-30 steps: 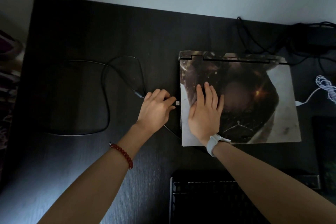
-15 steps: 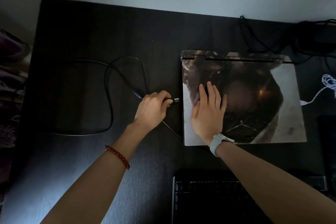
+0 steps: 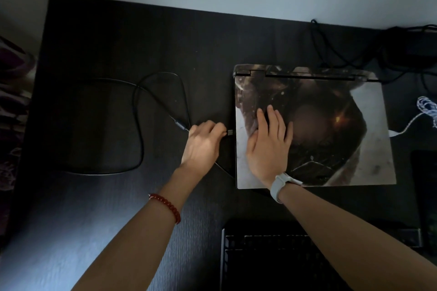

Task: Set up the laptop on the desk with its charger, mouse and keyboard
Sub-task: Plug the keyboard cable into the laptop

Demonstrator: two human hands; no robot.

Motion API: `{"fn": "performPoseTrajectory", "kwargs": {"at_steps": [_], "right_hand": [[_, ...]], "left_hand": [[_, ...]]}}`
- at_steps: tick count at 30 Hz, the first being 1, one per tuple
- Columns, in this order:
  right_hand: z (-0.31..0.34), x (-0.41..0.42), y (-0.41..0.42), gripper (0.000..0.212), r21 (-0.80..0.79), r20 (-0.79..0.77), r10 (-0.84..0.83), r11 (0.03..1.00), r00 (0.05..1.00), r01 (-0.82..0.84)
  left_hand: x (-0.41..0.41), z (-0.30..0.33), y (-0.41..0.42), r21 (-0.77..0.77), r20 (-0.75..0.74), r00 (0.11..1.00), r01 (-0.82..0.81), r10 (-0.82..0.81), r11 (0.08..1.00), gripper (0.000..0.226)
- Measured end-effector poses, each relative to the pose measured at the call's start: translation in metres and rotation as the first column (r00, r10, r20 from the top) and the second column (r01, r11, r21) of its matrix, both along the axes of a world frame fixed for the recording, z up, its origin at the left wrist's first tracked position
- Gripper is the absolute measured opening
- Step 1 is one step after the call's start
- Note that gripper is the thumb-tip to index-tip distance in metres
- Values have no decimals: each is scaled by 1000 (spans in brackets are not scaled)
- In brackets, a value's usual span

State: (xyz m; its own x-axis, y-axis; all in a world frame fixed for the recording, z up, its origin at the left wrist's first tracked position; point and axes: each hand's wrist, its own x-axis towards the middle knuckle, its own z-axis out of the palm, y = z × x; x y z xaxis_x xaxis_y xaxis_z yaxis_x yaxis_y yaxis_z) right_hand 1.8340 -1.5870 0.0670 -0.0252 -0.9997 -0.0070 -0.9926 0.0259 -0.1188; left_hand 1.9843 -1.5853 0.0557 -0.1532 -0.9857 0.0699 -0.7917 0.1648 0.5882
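Two hands: left (image 3: 203,143) pinches USB plug (image 3: 229,132); right (image 3: 268,146) presses flat on laptop (image 3: 354,130).

bare desk (image 3: 113,38) beyond looped cable (image 3: 139,125)

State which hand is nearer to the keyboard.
Right. The right hand lies flat on the laptop, straight beyond the keyboard; the left hand pinches the plug, further left.
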Motion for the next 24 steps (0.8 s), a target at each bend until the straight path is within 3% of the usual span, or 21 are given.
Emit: {"fn": "performPoseTrajectory", "kwargs": {"at_steps": [7,13,19,24], "right_hand": [[1,1,2,54,3,-1,-11,1000,1000,11],[2,1,1,55,10,-11,-3,1000,1000,4],[0,1,1,54,-18,-10,-6,1000,1000,5],[-1,1,1,54,-17,-1,-6,1000,1000,6]], "left_hand": [[10,-6,2,-21,91,983,163,-161,986,12],[13,-7,-4,-93,96,979,188,-179,978,16],[13,-17,1,-222,70,996,64,-49,973,17],[2,-20,9,-194,9,997,-74,77,978,18]]}}
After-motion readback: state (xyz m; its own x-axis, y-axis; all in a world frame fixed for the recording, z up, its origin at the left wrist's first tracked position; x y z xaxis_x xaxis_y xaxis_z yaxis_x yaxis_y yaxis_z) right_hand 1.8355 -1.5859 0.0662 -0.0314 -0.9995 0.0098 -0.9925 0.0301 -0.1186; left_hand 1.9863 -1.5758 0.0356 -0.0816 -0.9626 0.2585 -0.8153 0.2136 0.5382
